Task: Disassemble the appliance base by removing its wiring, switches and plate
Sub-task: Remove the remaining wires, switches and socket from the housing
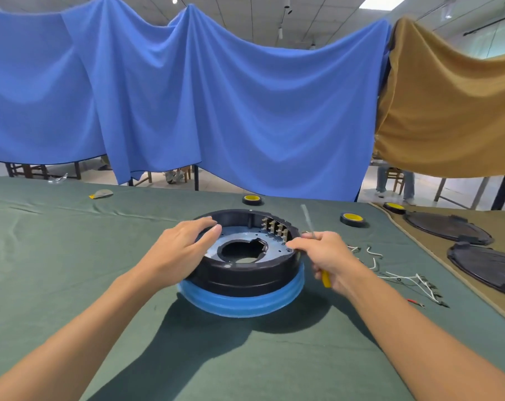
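Note:
The round black appliance base (239, 280) with a blue lower rim sits in front of me on the green cloth. Inside lies a bluish metal plate (239, 237) with a central hole, and a row of switches with metal terminals (275, 228) stands along the far right wall. My left hand (181, 247) rests on the base's left rim, fingers stretched over the plate. My right hand (325, 256) grips a yellow-handled screwdriver (309, 221), shaft pointing up, while its fingertips touch the base's right rim. Loose white wires (404, 277) lie to the right.
Three yellow-and-black tape rolls (352, 219) (252, 199) (393, 207) sit behind the base. Two dark round covers (445, 228) (488, 269) lie on the tan cloth at right. A small yellow-grey object (101, 194) lies far left. Blue and tan drapes hang behind the table.

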`<action>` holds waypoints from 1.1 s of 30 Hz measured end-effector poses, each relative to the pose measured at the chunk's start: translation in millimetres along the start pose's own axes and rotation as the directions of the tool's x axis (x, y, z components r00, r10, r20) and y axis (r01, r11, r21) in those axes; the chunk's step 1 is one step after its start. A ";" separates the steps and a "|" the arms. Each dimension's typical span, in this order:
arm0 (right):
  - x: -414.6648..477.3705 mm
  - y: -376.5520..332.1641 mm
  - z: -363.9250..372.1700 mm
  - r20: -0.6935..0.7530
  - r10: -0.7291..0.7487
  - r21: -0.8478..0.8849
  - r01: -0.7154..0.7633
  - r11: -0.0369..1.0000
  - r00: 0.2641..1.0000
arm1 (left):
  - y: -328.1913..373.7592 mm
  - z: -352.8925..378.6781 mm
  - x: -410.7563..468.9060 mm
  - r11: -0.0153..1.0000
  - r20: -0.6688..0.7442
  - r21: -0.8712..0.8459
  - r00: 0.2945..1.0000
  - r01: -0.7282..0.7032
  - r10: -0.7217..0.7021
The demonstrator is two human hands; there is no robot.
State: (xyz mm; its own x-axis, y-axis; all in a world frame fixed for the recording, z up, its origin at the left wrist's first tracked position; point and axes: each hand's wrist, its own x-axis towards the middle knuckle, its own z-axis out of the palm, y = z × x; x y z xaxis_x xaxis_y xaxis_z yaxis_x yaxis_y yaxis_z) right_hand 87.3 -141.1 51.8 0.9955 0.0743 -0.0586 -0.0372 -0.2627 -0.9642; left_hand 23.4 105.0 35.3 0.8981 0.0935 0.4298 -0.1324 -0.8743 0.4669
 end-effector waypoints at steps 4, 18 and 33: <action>3.3 -3.0 -0.3 -0.277 -0.046 -0.144 0.005 0.990 0.960 | -9.4 -1.7 -8.0 0.991 0.092 0.034 0.988 -0.127 0.124; 16.6 -1.8 8.0 -0.158 -0.080 -0.073 0.070 0.995 0.984 | -3.8 7.3 -22.1 0.900 0.001 0.322 0.950 -0.295 0.311; -1.4 0.4 2.7 -0.243 -0.295 -0.538 0.125 0.834 0.924 | 73.2 48.3 -24.1 0.760 -0.122 0.624 0.938 -0.181 0.324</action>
State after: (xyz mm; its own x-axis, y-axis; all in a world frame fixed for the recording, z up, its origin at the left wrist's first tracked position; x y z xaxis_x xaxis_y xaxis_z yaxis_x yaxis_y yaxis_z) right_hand 85.7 -138.7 50.7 0.9522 -0.0874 0.2927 0.1398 -0.7274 -0.6719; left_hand 12.3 15.8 21.8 0.7483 -0.1375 0.6490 -0.0020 -0.9787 -0.2051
